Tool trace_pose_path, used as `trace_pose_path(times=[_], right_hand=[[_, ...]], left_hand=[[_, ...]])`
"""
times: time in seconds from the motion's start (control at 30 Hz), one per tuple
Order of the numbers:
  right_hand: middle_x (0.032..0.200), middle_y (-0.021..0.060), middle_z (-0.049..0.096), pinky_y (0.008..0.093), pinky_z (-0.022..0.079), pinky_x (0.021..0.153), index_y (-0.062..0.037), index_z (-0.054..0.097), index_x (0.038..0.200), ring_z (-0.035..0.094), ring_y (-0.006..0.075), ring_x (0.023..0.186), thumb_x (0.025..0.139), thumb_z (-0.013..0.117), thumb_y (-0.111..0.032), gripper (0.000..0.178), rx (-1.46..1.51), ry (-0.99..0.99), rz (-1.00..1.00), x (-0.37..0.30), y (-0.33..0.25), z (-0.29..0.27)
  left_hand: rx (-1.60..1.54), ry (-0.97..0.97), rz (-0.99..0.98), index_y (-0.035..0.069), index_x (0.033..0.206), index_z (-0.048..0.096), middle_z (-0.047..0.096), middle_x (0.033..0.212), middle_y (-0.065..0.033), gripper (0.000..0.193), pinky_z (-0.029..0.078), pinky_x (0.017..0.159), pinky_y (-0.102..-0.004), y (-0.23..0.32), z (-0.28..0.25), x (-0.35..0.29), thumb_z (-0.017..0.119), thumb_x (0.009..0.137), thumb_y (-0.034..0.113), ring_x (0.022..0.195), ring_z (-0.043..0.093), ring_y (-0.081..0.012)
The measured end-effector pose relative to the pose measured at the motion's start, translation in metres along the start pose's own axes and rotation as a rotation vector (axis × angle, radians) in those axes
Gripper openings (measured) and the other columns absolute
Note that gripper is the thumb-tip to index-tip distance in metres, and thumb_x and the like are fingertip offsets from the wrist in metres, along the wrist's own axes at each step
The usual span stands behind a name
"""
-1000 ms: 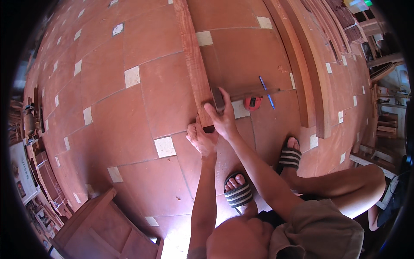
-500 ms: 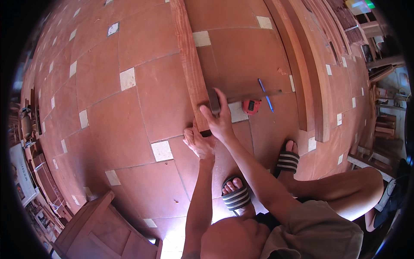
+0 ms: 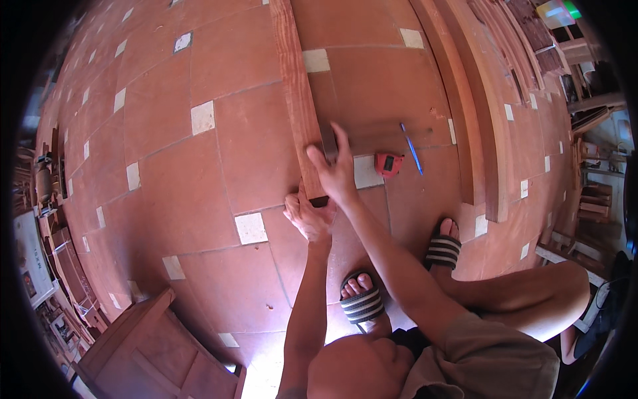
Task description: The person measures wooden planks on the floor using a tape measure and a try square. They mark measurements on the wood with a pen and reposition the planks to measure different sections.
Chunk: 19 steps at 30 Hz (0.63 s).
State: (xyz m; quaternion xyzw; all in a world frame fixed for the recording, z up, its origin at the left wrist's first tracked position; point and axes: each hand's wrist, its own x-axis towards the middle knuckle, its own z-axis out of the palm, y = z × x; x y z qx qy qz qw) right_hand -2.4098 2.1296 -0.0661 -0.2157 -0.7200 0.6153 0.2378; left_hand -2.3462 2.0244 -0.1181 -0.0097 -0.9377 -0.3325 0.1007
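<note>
A long reddish wooden beam (image 3: 298, 100) runs away from me, its near end between my hands. My left hand (image 3: 308, 218) is closed round that near end from below and the left side. My right hand (image 3: 339, 176) grips a dark try square (image 3: 328, 141), its thumb over the beam's right edge and its fingers along the stock. That stock lies against the beam's right side. The thin blade stretches right above the floor, smeared by motion. Right of this hand a red tape measure (image 3: 388, 164) and a blue pen (image 3: 411, 149) lie on the tiles.
Two more long beams (image 3: 495, 153) lie on the right, with stacked boards (image 3: 508, 40) beyond. My sandalled feet (image 3: 363, 298) are close to the work on the tiled floor (image 3: 252, 153). A wooden cabinet (image 3: 156, 352) stands at lower left.
The square's blade has swung slightly away from me and is now more blurred. Both hands keep their places on the beam and square; the whole view has shifted a little.
</note>
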Motion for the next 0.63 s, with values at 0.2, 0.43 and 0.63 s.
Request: trace_pose_path(times=[0.2, 0.43, 0.63], right_hand=[[0.117, 0.0121, 0.072, 0.0332, 0.055, 0.091, -0.0006, 0.047, 0.150, 0.069, 0.0160, 0.100, 0.095, 0.080, -0.022, 0.067, -0.138, -0.024, -0.021, 0.075, -0.015, -0.008], [0.101, 0.0185, 0.078, 0.0493, 0.060, 0.089, -0.0059, 0.068, 0.128, 0.076, 0.0371, 0.102, 0.084, 0.075, -0.022, 0.047, -0.853, -0.122, 0.012, 0.126, -0.069, -0.143], [0.114, 0.0185, 0.077, 0.0492, 0.060, 0.094, -0.0173, 0.076, 0.121, 0.074, 0.0397, 0.106, 0.085, 0.074, -0.026, 0.036, -1.378, -0.283, 0.261, 0.154, -0.035, -0.215]], left_hand=[[0.001, -0.044, 0.042, 0.007, 0.134, 0.066, 0.058, 0.101, -0.0109, 0.087, 0.044, 0.088, -0.0462, 0.012, -0.001, 0.005, 0.093, 0.061, 0.045, 0.098, 0.058, -0.0328], [-0.001, -0.053, -0.034, -0.001, 0.139, 0.055, 0.061, 0.119, -0.0235, 0.094, 0.051, 0.096, -0.0563, 0.051, -0.036, 0.027, 0.091, 0.070, 0.051, 0.115, 0.061, -0.0424], [0.152, -0.314, -0.248, -0.001, 0.123, 0.048, 0.057, 0.122, -0.0258, 0.080, 0.055, 0.095, -0.0581, 0.094, -0.026, 0.059, 0.089, 0.075, 0.046, 0.117, 0.061, -0.0468]])
